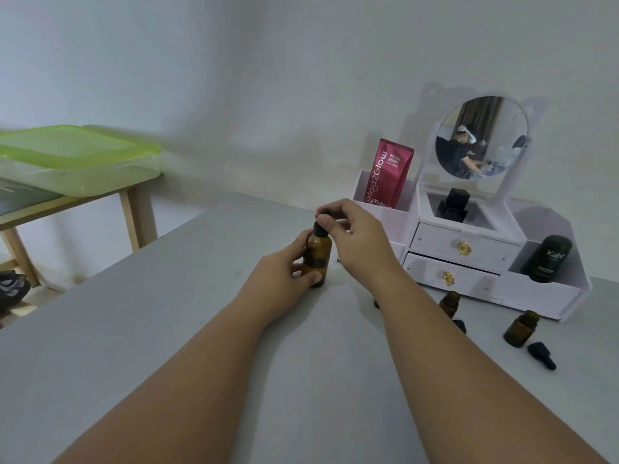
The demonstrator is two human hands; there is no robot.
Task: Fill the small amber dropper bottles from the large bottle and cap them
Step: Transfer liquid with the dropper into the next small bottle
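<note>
The large amber bottle [318, 254] stands upright on the grey table [167, 329], near its far middle. My left hand [286, 267] wraps around its body. My right hand [355, 234] pinches the black dropper cap [320, 226] on the bottle's neck. Two small amber bottles stand uncapped to the right, one [449, 303] beside my right forearm and one [522, 328] further right. A black dropper cap [541, 354] lies by the right one, and another cap [460, 325] lies below the left one. A dark object [376, 303] is mostly hidden behind my forearm.
A white vanity organiser [469, 252] with a round mirror, two drawers, a red pouch [392, 174] and a dark green bottle [549, 259] stands at the far right. A wooden side table [130, 209] with a green-lidded box [77, 155] is at left.
</note>
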